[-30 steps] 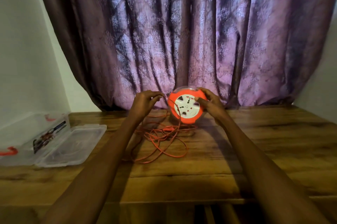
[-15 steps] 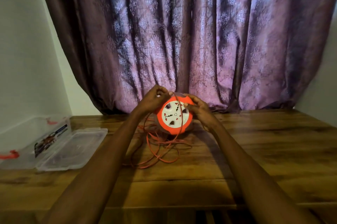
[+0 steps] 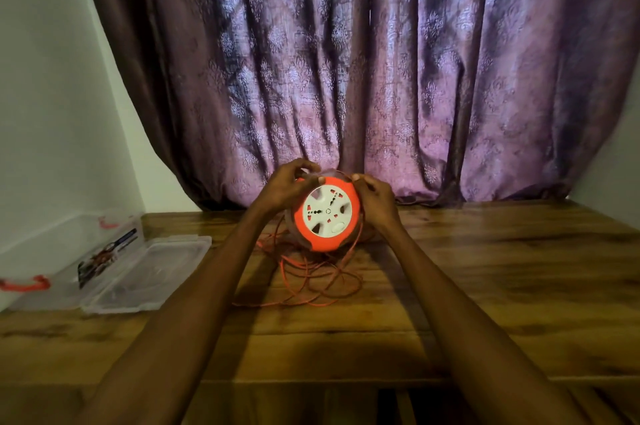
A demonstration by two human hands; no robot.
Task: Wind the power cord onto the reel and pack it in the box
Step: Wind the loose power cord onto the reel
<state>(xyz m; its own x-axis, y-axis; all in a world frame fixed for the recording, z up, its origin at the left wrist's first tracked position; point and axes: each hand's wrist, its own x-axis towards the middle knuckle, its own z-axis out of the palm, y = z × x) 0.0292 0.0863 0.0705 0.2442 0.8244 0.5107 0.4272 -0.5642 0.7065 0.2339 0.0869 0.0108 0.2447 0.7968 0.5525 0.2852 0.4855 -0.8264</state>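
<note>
An orange cord reel (image 3: pixel 327 215) with a white socket face stands on edge, held above the wooden table (image 3: pixel 485 268). My left hand (image 3: pixel 287 187) grips its upper left rim. My right hand (image 3: pixel 375 197) holds the upper right rim, fingers curled, with the thin orange cord running by its fingertips. A strand passes down the reel's right side into a loose tangle of orange power cord (image 3: pixel 318 281) on the table below. The clear plastic box (image 3: pixel 52 265) lies open at the far left, its lid (image 3: pixel 145 274) flat beside it.
A purple patterned curtain (image 3: pixel 346 61) hangs right behind the reel. White walls close in on both sides. The box has red latches (image 3: pixel 24 284) and a printed card inside. The table's front edge runs across the bottom of the view.
The reel has turned in my hands and its socket face shows a different orientation. The cord now runs down the reel's right side, and the tangle on the table has shifted.
</note>
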